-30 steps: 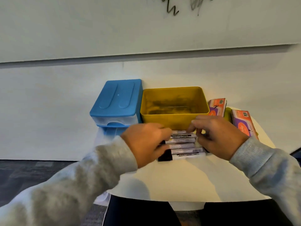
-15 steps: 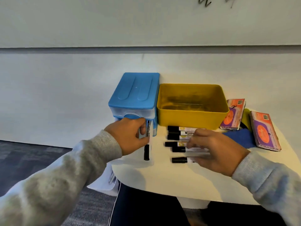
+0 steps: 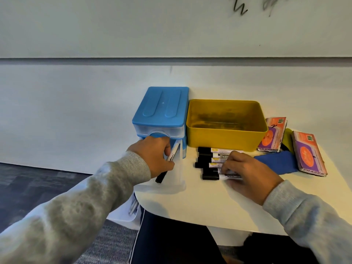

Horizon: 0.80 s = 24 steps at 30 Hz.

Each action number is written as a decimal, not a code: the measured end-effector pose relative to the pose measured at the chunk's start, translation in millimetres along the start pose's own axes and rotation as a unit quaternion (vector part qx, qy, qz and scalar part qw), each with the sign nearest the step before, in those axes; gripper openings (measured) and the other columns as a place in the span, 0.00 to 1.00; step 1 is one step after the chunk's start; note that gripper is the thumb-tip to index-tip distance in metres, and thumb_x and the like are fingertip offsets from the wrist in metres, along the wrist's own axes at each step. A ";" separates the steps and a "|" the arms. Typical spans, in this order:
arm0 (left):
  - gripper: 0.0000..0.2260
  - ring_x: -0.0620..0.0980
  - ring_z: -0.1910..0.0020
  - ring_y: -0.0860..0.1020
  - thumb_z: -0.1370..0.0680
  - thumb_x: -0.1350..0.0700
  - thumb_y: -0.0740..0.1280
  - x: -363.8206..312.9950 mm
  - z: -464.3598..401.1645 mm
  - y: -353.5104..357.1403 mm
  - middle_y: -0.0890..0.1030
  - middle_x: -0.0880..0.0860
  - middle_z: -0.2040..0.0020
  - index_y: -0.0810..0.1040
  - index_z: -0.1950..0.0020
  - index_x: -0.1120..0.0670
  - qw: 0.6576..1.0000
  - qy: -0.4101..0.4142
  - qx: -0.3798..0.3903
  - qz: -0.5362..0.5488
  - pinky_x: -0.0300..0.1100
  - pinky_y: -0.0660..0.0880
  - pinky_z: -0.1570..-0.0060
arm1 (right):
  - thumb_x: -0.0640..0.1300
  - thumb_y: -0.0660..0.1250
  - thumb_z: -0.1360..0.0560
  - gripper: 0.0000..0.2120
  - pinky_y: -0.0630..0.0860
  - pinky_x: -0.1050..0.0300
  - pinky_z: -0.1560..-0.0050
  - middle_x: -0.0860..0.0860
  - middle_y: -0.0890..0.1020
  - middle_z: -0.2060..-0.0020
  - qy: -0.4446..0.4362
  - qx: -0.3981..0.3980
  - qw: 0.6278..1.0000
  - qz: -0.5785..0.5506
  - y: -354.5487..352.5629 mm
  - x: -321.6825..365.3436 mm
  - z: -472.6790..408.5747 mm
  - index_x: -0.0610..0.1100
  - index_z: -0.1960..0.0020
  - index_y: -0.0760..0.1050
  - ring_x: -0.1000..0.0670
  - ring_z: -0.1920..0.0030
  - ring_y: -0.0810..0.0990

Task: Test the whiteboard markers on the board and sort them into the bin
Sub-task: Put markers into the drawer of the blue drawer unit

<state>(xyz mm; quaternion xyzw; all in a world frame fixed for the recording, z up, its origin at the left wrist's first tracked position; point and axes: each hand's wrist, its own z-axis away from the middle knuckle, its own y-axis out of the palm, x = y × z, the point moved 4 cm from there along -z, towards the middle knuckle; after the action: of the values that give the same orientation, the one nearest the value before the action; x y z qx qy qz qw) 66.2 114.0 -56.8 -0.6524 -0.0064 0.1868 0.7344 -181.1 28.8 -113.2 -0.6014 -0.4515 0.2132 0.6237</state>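
Note:
Several black-capped whiteboard markers [image 3: 213,161] lie in a row on the small white table [image 3: 200,199], just in front of an empty yellow bin [image 3: 226,138]. My left hand [image 3: 154,157] is shut on one black-capped marker [image 3: 167,164], held tilted with its cap down over the pulled-out clear drawer [image 3: 171,181] of a blue drawer box [image 3: 162,111]. My right hand [image 3: 247,170] rests on the nearest markers in the row, its fingertips pinching the front one [image 3: 219,176]. The whiteboard [image 3: 133,25] above bears black scribbles [image 3: 240,6] at the top right.
Two eraser packs [image 3: 272,136] [image 3: 308,157] and a blue cloth [image 3: 278,164] lie at the table's right side. A clear container [image 3: 129,208] with pens hangs low beside the table's left edge. Dark carpet covers the floor at the left.
My left hand lifted one marker off the row and carried it left to the blue box's open drawer. My right hand stayed on the row. The view shifted left and down.

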 end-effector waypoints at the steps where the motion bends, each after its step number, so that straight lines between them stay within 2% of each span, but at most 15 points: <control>1: 0.13 0.49 0.57 0.79 0.27 0.43 0.74 -0.3 0.4 -0.5 0.78 0.45 0.57 0.72 0.51 0.45 1.000 0.001 0.000 0.000 0.49 0.81 0.48 | 0.43 0.77 0.29 0.12 0.81 0.51 0.56 0.52 0.77 0.49 0.000 -0.001 1.000 0.001 0.3 0.3 -0.6 0.51 0.48 0.81 0.46 0.51 0.79; 5: 0.11 0.48 0.59 0.78 0.27 0.47 0.74 0.8 2.8 -6.5 0.76 0.44 0.62 0.73 0.53 0.46 1.000 0.010 -0.004 0.010 0.47 0.81 0.50 | 0.43 0.77 0.29 0.12 0.80 0.52 0.56 0.52 0.78 0.49 0.004 -0.006 1.000 0.002 -0.3 0.7 -0.2 0.51 0.48 0.81 0.46 0.50 0.79; 7: 0.10 0.47 0.62 0.79 0.28 0.49 0.74 4.6 6.2 -13.5 0.79 0.45 0.64 0.73 0.53 0.46 0.999 0.024 -0.002 0.029 0.47 0.81 0.53 | 0.43 0.77 0.29 0.12 0.81 0.52 0.55 0.52 0.78 0.48 0.006 -0.005 1.000 -0.003 -1.3 0.4 0.7 0.51 0.48 0.81 0.46 0.50 0.79; 11: 0.09 0.42 0.68 0.78 0.28 0.55 0.75 12.9 17.4 -43.7 0.82 0.47 0.64 0.77 0.52 0.47 0.994 0.079 0.025 0.072 0.37 0.75 0.62 | 0.42 0.78 0.31 0.13 0.78 0.55 0.57 0.52 0.77 0.50 0.005 -0.006 1.000 -0.010 -3.1 -2.9 3.0 0.50 0.49 0.80 0.48 0.51 0.78; 13: 0.09 0.44 0.69 0.79 0.26 0.56 0.75 15.3 22.4 -64.2 0.83 0.45 0.64 0.78 0.52 0.45 0.990 0.098 0.047 0.092 0.38 0.75 0.64 | 0.41 0.78 0.31 0.12 0.77 0.56 0.56 0.53 0.76 0.50 0.002 -0.003 1.000 -0.013 -4.0 -4.5 3.4 0.50 0.50 0.80 0.49 0.51 0.77; 16: 0.09 0.47 0.66 0.80 0.26 0.54 0.75 9.1 28.4 -88.8 0.83 0.45 0.61 0.79 0.50 0.43 0.982 0.129 0.055 0.127 0.41 0.75 0.62 | 0.41 0.77 0.30 0.13 0.77 0.55 0.55 0.54 0.75 0.50 0.009 0.005 1.000 -0.025 -6.9 -6.6 4.6 0.50 0.49 0.79 0.51 0.50 0.75; 18: 0.09 0.47 0.65 0.79 0.27 0.52 0.75 -7.3 31.3 -94.3 0.83 0.44 0.60 0.79 0.50 0.43 0.975 0.158 0.050 0.145 0.42 0.76 0.61 | 0.38 0.76 0.30 0.13 0.76 0.56 0.57 0.55 0.74 0.51 0.017 0.002 0.999 -0.038 -10.9 -9.7 5.2 0.50 0.49 0.79 0.54 0.53 0.74; 20: 0.09 0.44 0.65 0.79 0.26 0.52 0.75 -34.1 33.5 -86.7 0.82 0.44 0.61 0.79 0.49 0.45 0.970 0.194 0.054 0.137 0.36 0.75 0.62 | 0.33 0.73 0.29 0.15 0.73 0.60 0.59 0.55 0.75 0.54 0.028 -0.021 0.997 -0.071 -18.5 -14.5 7.0 0.49 0.49 0.80 0.57 0.58 0.74; 22: 0.09 0.40 0.65 0.77 0.26 0.52 0.75 -63.5 31.6 -66.0 0.82 0.44 0.61 0.77 0.48 0.47 0.966 0.235 0.058 0.090 0.31 0.71 0.64 | 0.28 0.69 0.28 0.17 0.74 0.60 0.57 0.56 0.77 0.55 0.044 -0.048 0.993 -0.102 -27.3 -20.1 9.3 0.49 0.49 0.80 0.57 0.55 0.77; 24: 0.10 0.39 0.65 0.76 0.25 0.52 0.74 -91.3 28.4 -38.4 0.82 0.45 0.59 0.76 0.48 0.48 0.961 0.267 0.060 0.035 0.35 0.71 0.63 | 0.27 0.67 0.28 0.19 0.77 0.60 0.55 0.56 0.78 0.55 0.051 -0.069 0.989 -0.118 -37.6 -23.3 13.0 0.49 0.49 0.80 0.57 0.53 0.78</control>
<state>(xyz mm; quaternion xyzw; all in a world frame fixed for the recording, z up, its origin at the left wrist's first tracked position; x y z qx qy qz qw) -15.7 112.3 5.7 -0.6329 0.2245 0.0316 0.7403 -213.8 10.3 -86.6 -0.5957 -0.5009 0.0754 0.6234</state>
